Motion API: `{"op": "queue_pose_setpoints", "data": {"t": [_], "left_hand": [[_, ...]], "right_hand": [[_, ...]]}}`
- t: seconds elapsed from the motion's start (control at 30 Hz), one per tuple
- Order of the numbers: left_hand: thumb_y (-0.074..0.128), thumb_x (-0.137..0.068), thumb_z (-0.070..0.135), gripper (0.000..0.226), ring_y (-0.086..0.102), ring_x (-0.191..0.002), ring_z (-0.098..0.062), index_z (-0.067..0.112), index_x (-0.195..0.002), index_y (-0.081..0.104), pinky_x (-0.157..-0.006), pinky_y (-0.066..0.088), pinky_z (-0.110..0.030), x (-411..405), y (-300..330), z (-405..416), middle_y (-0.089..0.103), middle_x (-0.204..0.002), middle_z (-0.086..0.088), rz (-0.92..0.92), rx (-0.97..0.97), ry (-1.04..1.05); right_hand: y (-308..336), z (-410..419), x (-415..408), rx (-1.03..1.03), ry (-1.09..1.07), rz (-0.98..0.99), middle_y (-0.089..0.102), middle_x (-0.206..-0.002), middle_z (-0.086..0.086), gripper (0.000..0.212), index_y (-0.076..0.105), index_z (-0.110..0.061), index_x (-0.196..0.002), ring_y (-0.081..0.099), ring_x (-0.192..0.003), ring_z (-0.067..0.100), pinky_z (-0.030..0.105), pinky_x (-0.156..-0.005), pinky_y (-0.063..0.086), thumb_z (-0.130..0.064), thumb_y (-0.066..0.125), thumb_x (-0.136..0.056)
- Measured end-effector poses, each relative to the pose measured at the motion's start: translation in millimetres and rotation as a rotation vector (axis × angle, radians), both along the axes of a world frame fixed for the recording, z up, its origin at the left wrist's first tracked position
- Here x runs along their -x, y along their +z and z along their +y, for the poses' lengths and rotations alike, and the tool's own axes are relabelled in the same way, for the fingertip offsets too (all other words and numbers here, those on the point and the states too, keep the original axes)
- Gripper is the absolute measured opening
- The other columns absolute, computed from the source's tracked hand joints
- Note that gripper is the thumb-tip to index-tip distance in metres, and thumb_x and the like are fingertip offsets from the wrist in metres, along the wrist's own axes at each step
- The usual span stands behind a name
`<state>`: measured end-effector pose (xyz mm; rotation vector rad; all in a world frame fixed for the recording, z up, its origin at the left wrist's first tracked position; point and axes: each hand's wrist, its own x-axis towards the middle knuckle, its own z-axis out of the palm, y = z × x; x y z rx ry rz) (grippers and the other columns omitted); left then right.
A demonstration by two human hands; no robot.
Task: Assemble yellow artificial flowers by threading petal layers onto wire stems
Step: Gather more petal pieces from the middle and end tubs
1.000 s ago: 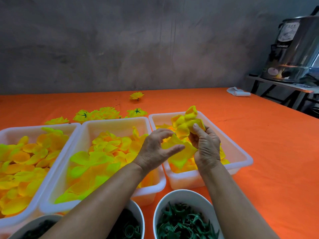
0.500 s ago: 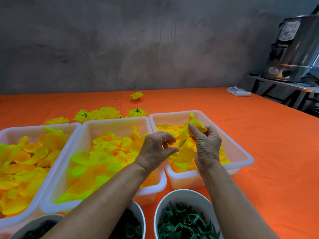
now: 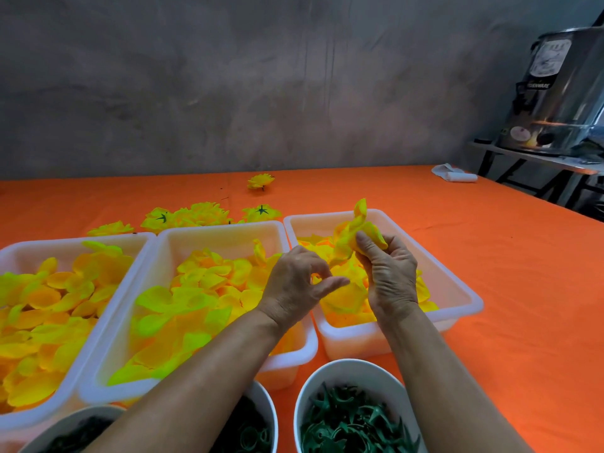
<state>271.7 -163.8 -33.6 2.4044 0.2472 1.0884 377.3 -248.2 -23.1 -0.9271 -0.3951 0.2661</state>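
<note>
Up from the bin comes the right hand [image 3: 390, 276], higher than half a second ago, when it was low among the petals; the bunch it lifts now clears the heap again. Its thumb and fingers are curled round a crumpled petal cluster [image 3: 354, 237], which stands roughly upright, its long axis running from the grip up to a tip that pokes above the far rim of the right bin [image 3: 464, 299]. Just to the left and a little lower sits the left hand [image 3: 300, 282], thumb and forefinger closed in a small pinch with the other fingers stretched toward the cluster; it seems to nip a yellow scrap, though I cannot tell for sure. So the cluster lies up and to the right of the left hand, near but apart, and the right hand is the one already on it. My guess is a single layer is being peeled off the bunch, a pull leftward and down.

Beyond the hands, the middle bin [image 3: 225, 230] and left bin [image 3: 140, 243] hold loose petals. Nearest me, a bowl [image 3: 330, 374] holds green calyx pieces. Finished flowers [image 3: 199, 214] lie on the orange tabletop [image 3: 506, 322] behind the bins. No wire stem shows.
</note>
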Motion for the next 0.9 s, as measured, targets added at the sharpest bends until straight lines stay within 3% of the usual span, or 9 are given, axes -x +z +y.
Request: {"op": "queue_pose_setpoints", "data": {"t": [0.1, 0.2, 0.33, 0.6, 0.7, 0.8, 0.9], "left_hand": [[0.080, -0.069, 0.028, 0.032, 0.056, -0.069, -0.029, 0.003, -0.058, 0.064, -0.064, 0.040, -0.036, -1.0, 1.6, 3.0, 0.063, -0.062, -0.011, -0.121, -0.037, 0.129], [0.080, -0.068, 0.031, 0.032, 0.055, -0.071, -0.027, 0.004, -0.068, 0.062, -0.064, 0.042, -0.035, 0.0, 3.9, 4.5, 0.062, -0.068, -0.009, -0.212, -0.032, 0.180], [0.081, -0.071, 0.023, 0.028, 0.057, -0.072, -0.022, 0.004, -0.085, 0.065, -0.058, 0.048, -0.036, 2.3, 5.8, 4.6, 0.062, -0.078, -0.008, -0.216, 0.065, 0.098], [0.072, -0.080, 0.008, 0.013, 0.051, -0.065, -0.017, -0.001, -0.074, 0.064, -0.061, 0.042, -0.035, 2.6, 8.1, 1.3, 0.058, -0.068, -0.009, -0.165, 0.320, 0.031], [0.067, -0.084, 0.005, 0.014, 0.046, -0.062, -0.016, 0.006, -0.072, 0.059, -0.060, 0.040, -0.036, 1.6, 8.6, 4.0, 0.052, -0.063, -0.002, -0.205, 0.417, 0.068], [0.060, -0.089, 0.005, 0.015, 0.047, -0.064, -0.022, 0.003, -0.076, 0.054, -0.060, 0.048, -0.044, 1.6, 8.7, 11.9, 0.049, -0.065, -0.009, -0.299, 0.568, 0.122], [0.059, -0.089, 0.001, 0.012, 0.049, -0.058, -0.014, 0.002, -0.079, 0.053, -0.049, 0.050, -0.032, 1.6, 7.3, 12.8, 0.048, -0.067, -0.011, -0.314, 0.633, 0.108]], "right_hand": [[-0.8, 0.6, -0.2, 0.043, 0.010, -0.016, 0.059, -0.068, 0.004, 0.016, 0.058, -0.008, -0.074, 0.053, -0.067, 0.016, 0.027, -0.068, 0.046, 0.002, 0.070, -0.075], [-0.9, 0.7, 4.1, 0.108, 0.090, -0.098, 0.056, -0.070, 0.010, 0.023, 0.054, -0.009, -0.070, 0.050, -0.073, 0.022, 0.037, -0.071, 0.041, -0.009, 0.076, -0.063], [-0.8, 2.6, 9.3, 0.162, 0.207, -0.186, 0.053, -0.061, 0.005, 0.030, 0.048, -0.015, -0.059, 0.046, -0.067, 0.018, 0.033, -0.066, 0.040, -0.015, 0.077, -0.054], [2.0, 1.8, 10.9, 0.228, 0.315, -0.190, 0.061, -0.055, -0.005, 0.024, 0.052, -0.016, -0.062, 0.056, -0.051, 0.006, 0.018, -0.052, 0.047, -0.020, 0.075, -0.058], [2.3, 0.2, 9.2, 0.230, 0.332, -0.148, 0.063, -0.059, -0.005, 0.021, 0.057, -0.017, -0.065, 0.058, -0.055, 0.007, 0.018, -0.055, 0.048, -0.022, 0.076, -0.056], [1.2, -0.7, 5.9, 0.204, 0.318, -0.075, 0.064, -0.064, -0.003, 0.022, 0.060, -0.015, -0.074, 0.059, -0.060, 0.011, 0.025, -0.060, 0.049, -0.019, 0.074, -0.057], [1.2, -0.9, 5.4, 0.258, 0.314, -0.090, 0.064, -0.063, -0.001, 0.020, 0.058, -0.015, -0.072, 0.059, -0.058, 0.012, 0.026, -0.057, 0.050, -0.019, 0.074, -0.060]]}}
